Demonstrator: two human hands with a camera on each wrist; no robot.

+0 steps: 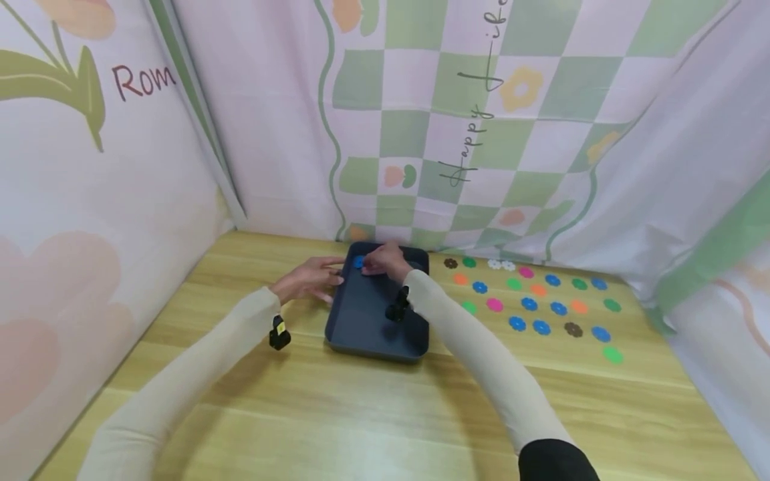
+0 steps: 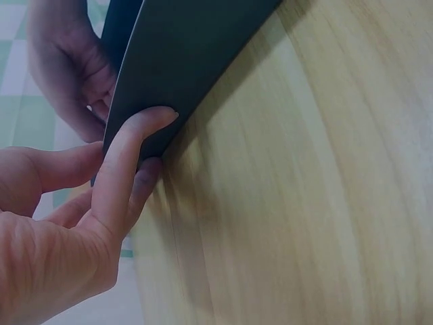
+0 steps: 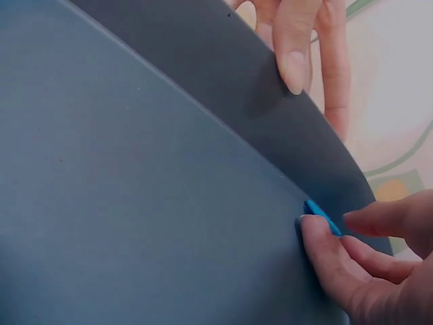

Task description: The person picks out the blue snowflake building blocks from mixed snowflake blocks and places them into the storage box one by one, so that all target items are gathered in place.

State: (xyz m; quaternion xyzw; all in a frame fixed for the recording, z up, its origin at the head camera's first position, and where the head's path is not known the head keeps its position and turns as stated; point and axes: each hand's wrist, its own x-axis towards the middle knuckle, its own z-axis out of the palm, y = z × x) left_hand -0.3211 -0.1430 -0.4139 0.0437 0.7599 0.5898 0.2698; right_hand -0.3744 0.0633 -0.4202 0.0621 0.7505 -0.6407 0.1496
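Observation:
A dark grey rectangular tray [image 1: 375, 314] lies on the wooden table. Inside its far left corner, my right hand [image 1: 388, 262] pinches a blue flower-shaped disc [image 1: 359, 261]. The right wrist view shows this disc [image 3: 323, 218] tilted on edge between thumb and fingers, low by the tray's wall. My left hand [image 1: 309, 277] grips the tray's left side near the far end. In the left wrist view its fingers press the outer wall [image 2: 196, 54] while the thumb sits at the rim.
Several flower-shaped discs lie spread over the table right of the tray, among them a pink disc [image 1: 494, 305], a brown disc [image 1: 573, 330] and a green disc [image 1: 612, 355]. A patterned curtain [image 1: 409, 133] hangs behind the table's far edge, and more cloth hangs at both sides.

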